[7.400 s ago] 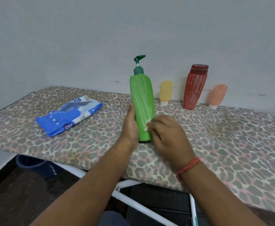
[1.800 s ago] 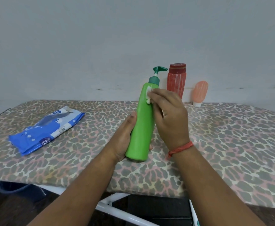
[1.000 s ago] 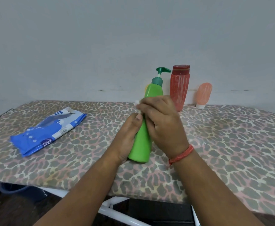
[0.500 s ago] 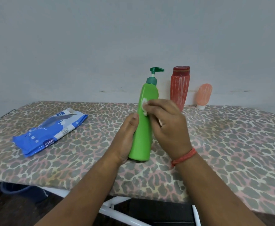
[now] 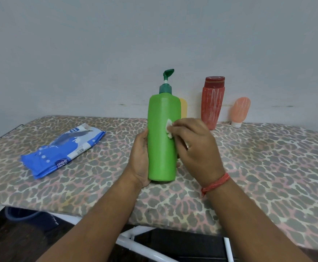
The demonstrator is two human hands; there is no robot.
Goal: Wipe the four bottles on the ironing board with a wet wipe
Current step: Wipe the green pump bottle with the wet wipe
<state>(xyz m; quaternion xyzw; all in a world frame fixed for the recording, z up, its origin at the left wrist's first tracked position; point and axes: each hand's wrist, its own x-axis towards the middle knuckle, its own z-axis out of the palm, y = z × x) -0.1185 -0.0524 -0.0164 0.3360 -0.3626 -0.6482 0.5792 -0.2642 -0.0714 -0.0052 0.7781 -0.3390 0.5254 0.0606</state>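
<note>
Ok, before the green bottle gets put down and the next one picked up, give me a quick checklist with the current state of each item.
1. Green pump bottle steadied: ok, the left hand holds its side and its base is on the ironing board.
2. Wet wipe in hand: ok, the right hand pinches it against the bottle.
3. Green bottle wiped all round: cannot tell, its far side is hidden.
4. Next bottles within sight: ok, the red bottle and peach tube stand by the wall; the yellow tube is mostly hidden behind the green one.
5. Spare wipes: ok, the blue wipes pack lies on the board's left.
</note>
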